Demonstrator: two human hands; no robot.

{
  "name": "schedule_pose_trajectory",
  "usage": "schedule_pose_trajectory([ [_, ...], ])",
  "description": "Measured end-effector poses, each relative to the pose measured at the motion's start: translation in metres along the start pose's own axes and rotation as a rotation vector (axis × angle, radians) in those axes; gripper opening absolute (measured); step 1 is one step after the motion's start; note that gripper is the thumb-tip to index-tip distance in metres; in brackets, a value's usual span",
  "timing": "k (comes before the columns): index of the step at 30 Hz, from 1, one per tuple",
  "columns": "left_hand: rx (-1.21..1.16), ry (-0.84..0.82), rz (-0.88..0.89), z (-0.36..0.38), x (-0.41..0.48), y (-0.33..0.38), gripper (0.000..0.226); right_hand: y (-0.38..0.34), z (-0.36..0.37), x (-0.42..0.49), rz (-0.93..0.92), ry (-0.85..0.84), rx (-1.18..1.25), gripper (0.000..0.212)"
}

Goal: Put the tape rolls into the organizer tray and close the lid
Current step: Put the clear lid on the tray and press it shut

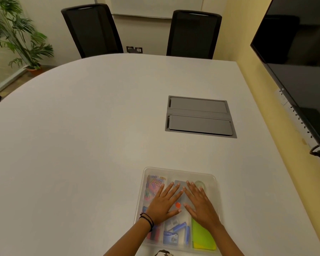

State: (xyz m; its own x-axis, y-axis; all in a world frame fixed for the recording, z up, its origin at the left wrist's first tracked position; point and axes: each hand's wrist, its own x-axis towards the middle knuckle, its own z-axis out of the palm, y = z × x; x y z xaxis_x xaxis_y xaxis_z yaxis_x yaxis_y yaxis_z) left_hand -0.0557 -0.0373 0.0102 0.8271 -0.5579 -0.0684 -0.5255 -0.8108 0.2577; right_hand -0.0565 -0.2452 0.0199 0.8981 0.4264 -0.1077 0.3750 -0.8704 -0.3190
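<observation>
While both palms lie flat, left hand (163,204) and right hand (201,204) press the organizer tray's lid (179,172), fingers (171,189) spread wide, holding nothing.

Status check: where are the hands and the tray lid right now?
Left hand and right hand flat, fingers spread, on the clear plastic lid. Clear tape roll inside the translucent organizer tray. Nothing in the way.

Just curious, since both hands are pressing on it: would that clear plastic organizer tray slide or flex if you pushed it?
The organizer tray looks like thin clear plastic, so its lid probably flexes under the left hand and right hand. On the smooth white table it would likely slide easily.
</observation>
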Motion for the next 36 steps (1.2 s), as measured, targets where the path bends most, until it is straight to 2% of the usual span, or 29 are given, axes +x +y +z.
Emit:
schedule_pose_trajectory([
  [5,-0.002,0.003,0.007,0.0,0.0,0.002,0.066,-0.002,-0.004,0.0,-0.018,-0.018,0.035,0.07],
  [14,-0.031,0.015,0.029,-0.004,0.0,0.002,0.066,-0.004,-0.009,0.001,-0.014,-0.025,0.02,0.068],
  [20,-0.172,0.094,0.021,-0.013,0.014,-0.018,0.048,-0.007,-0.012,0.0,-0.031,0.0,0.013,0.065],
  [23,-0.036,0.103,0.005,-0.021,0.031,-0.033,0.051,-0.007,-0.013,0.0,-0.029,-0.003,0.0,0.063],
  [26,0.034,0.047,-0.02,-0.023,0.039,-0.042,0.059,-0.01,-0.009,0.0,0.017,0.014,-0.007,0.056],
  [30,0.019,0.02,-0.08,-0.017,0.038,-0.046,0.062,-0.011,-0.004,0.013,0.167,0.074,0.057,0.053],
  [36,-0.025,0.053,-0.083,-0.014,0.035,-0.046,0.061,-0.003,-0.002,0.041,0.196,0.109,-0.004,0.053],
])
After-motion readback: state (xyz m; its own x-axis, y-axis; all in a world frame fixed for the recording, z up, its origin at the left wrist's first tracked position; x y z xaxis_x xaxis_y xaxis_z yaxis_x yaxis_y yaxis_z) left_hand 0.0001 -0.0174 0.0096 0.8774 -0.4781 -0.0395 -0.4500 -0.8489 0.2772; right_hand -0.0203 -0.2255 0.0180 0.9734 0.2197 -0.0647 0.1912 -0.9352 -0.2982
